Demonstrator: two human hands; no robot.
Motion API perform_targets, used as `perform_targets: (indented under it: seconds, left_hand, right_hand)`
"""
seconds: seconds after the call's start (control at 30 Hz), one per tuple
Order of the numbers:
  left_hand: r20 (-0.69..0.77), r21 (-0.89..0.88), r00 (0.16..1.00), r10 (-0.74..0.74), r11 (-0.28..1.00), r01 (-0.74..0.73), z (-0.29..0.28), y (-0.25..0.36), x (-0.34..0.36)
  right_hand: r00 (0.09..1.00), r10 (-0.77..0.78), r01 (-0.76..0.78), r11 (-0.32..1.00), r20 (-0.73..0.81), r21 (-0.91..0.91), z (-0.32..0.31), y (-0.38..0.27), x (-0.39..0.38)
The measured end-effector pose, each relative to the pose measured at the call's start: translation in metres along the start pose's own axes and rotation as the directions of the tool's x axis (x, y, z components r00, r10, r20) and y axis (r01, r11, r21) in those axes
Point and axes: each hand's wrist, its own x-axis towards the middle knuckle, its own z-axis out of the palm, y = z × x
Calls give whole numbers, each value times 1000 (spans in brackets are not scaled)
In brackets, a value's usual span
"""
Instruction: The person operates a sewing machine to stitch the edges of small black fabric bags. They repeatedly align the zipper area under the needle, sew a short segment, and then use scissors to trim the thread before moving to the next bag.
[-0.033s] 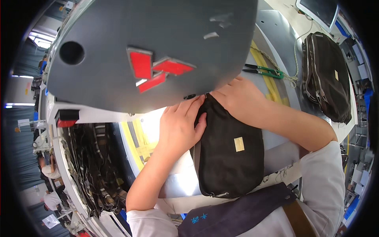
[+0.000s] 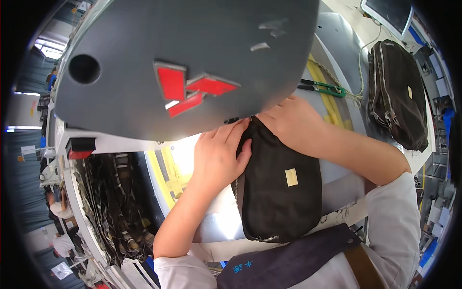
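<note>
A black fabric bag (image 2: 279, 202) with a metal zip and a small cream patch lies lengthwise before me, its far end reaching under the dark grey head of a sewing machine (image 2: 130, 106). My left hand (image 2: 216, 154) holds the bag's far left edge, fingers close together and thumb bent over the cloth. On the far right side, my right hand (image 2: 293, 123) grips the same bag, with its fingertips partly hidden by the machine head. The needle area is also out of sight behind that head.
Green-handled thread snips (image 2: 327, 89) lie right of the machine on the yellow-taped table. Farther right stands another black zipped bag (image 2: 399, 96). Dark striped fabric pieces (image 2: 118, 202) are stacked at the left. A screen (image 2: 387, 14) is at the far right.
The machine head sits very slightly lower in view. Both hands and the bag keep nearly the same place.
</note>
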Motion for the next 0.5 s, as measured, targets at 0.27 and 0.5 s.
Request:
perform_targets:
  seconds: [0.27,0.5]
  left_hand:
    - [13,23,1000,3,1000,-3,-3,0,0]
    - [20,20,1000,3,1000,-4,-5,0,3]
  right_hand:
    - [999,-39,40,998,37,-46,0,0,2]
    - [998,-56,59,996,40,-65,-2,1,2]
